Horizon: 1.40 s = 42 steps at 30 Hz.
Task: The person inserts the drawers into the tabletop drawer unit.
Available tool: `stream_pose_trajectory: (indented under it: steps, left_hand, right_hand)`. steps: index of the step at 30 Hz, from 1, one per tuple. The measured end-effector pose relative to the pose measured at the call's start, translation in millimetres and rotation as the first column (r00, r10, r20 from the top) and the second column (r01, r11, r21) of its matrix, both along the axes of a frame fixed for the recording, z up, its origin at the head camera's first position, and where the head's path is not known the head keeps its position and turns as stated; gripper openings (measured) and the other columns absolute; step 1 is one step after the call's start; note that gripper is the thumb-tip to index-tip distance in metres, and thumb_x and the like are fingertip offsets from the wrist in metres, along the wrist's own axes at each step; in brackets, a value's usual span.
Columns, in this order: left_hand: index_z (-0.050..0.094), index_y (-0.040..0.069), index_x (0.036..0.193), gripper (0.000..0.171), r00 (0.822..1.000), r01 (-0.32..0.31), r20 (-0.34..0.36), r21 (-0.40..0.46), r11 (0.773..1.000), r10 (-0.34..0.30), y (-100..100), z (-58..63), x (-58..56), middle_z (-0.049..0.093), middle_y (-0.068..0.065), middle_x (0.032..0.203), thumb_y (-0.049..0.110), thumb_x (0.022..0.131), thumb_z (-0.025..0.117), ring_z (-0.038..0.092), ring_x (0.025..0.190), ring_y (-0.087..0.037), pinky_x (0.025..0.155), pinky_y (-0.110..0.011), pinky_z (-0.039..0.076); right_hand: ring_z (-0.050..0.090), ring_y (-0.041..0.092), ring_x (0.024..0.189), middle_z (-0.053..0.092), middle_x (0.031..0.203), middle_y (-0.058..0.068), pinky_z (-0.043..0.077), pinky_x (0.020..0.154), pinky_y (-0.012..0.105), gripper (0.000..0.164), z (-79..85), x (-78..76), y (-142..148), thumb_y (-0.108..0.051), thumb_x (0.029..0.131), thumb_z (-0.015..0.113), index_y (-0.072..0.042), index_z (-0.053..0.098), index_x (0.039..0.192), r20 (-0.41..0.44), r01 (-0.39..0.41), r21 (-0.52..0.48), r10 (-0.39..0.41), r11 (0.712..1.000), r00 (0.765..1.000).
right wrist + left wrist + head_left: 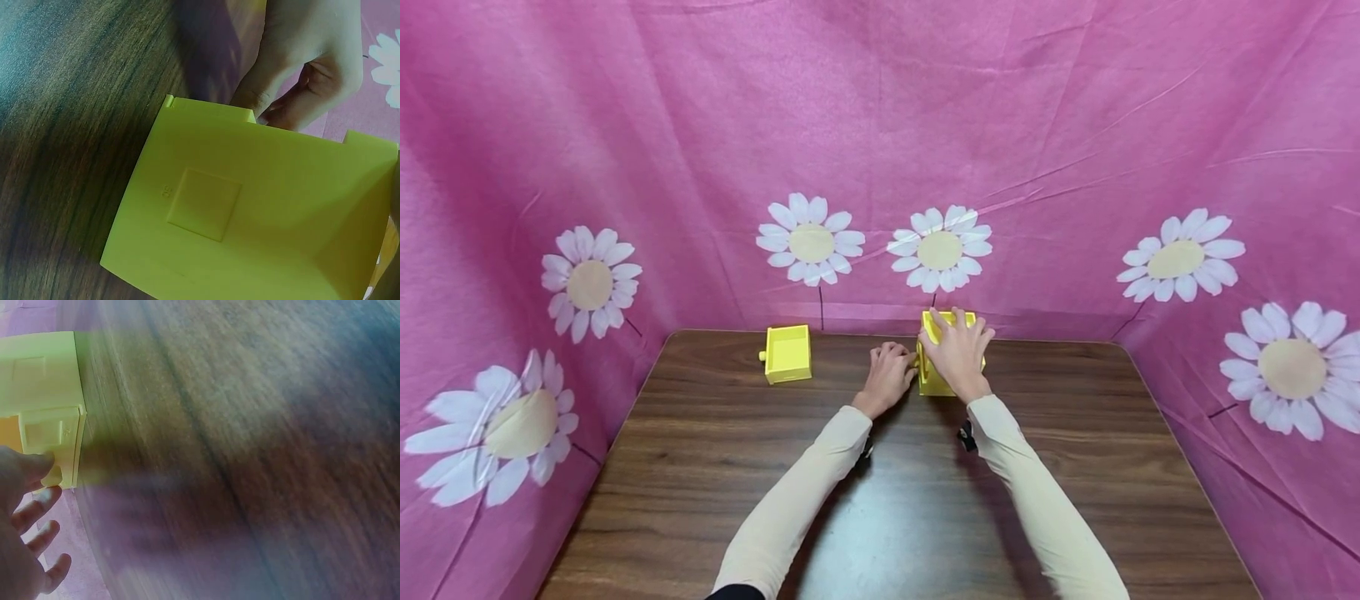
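A yellow toy cabinet (929, 385) stands near the table's back edge, its smooth side (250, 187) filling much of the right wrist view. My right hand (958, 354) grips it from above, fingers spread over its top. To its left, my left hand (887, 375) pinches a small knob (52, 477) on a yellow drawer front (53, 428) set in the cabinet. Thumb and index finger meet at that knob; the other fingers are loosely bent. Farther left lies a separate yellow drawer (788, 354), open side up, its round knob pointing left.
The brown wood-grain table (887, 517) runs back to a pink cloth (865, 125) printed with white daisies, which hangs close behind the cabinet and along both sides. A dark wrist device (967, 435) shows under the right sleeve.
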<state>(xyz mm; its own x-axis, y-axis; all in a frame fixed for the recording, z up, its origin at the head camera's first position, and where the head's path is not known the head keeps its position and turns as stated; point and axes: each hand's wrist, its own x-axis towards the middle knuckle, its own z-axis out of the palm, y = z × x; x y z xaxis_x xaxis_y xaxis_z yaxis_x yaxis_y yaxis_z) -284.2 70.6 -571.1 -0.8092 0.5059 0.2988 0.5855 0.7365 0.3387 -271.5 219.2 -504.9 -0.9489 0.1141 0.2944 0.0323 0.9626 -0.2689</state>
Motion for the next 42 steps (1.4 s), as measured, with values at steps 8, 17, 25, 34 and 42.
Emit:
stream_pose_trajectory:
  steps: [8, 17, 25, 34, 42]
  left_hand:
    - [0.075, 0.008, 0.127, 0.032, 1.000, 0.017, -0.024, -0.029, 0.999, -0.017, -2.1, 2.2, -0.2, 0.072, -0.008, 0.121, 0.021, 0.098, 0.073, 0.058, 0.123, -0.028, 0.104, -0.049, 0.040]
    - [0.071, 0.009, 0.133, 0.038, 0.999, 0.041, -0.018, -0.048, 0.998, -0.042, -6.6, -0.1, -1.6, 0.071, -0.008, 0.128, 0.023, 0.097, 0.074, 0.058, 0.127, -0.028, 0.105, -0.050, 0.041]
    - [0.061, 0.011, 0.146, 0.054, 0.999, 0.037, 0.001, -0.054, 0.998, -0.037, -10.4, -3.5, -3.5, 0.060, -0.011, 0.147, 0.027, 0.097, 0.076, 0.051, 0.140, -0.032, 0.109, -0.053, 0.040]
    - [0.050, 0.017, 0.156, 0.067, 0.999, 0.043, 0.030, -0.057, 0.997, -0.041, -24.1, -3.2, -7.2, 0.049, -0.008, 0.161, 0.038, 0.097, 0.074, 0.038, 0.152, -0.037, 0.115, -0.055, 0.036]
    - [0.049, 0.018, 0.157, 0.067, 0.999, 0.042, -0.011, -0.080, 0.996, -0.043, -33.7, -2.7, -10.4, 0.048, -0.011, 0.161, 0.047, 0.099, 0.067, 0.037, 0.152, -0.040, 0.120, -0.058, 0.030]
  right_hand:
    - [0.043, 0.063, 0.126, 0.051, 0.153, 0.022, 0.028, 0.102, 0.075, 0.058, 0.7, -0.4, 0.4, -0.053, 0.101, 0.050, -0.023, 0.060, 0.150, 0.021, 0.008, -0.014, -0.008, 1.000, 1.000]
    - [0.041, 0.064, 0.127, 0.051, 0.153, 0.022, 0.027, 0.103, 0.076, 0.059, 2.1, 0.3, 2.0, -0.053, 0.101, 0.049, -0.023, 0.060, 0.150, 0.025, -0.002, -0.029, 0.003, 1.000, 1.000]
    - [0.041, 0.064, 0.126, 0.051, 0.152, 0.022, 0.026, 0.102, 0.076, 0.057, 1.8, 0.4, 2.8, -0.052, 0.101, 0.052, -0.022, 0.060, 0.150, 0.023, -0.006, -0.044, 0.007, 0.999, 1.000]
    - [0.041, 0.063, 0.125, 0.051, 0.153, 0.021, 0.027, 0.102, 0.075, 0.058, 0.4, -0.4, 2.8, -0.053, 0.101, 0.048, -0.024, 0.059, 0.150, 0.031, 0.004, -0.031, -0.003, 1.000, 1.000]
    - [0.041, 0.063, 0.126, 0.051, 0.152, 0.022, 0.027, 0.102, 0.075, 0.056, 0.0, -0.6, 2.3, -0.050, 0.101, 0.053, -0.023, 0.060, 0.150, 0.026, 0.001, -0.036, 0.000, 0.999, 1.000]
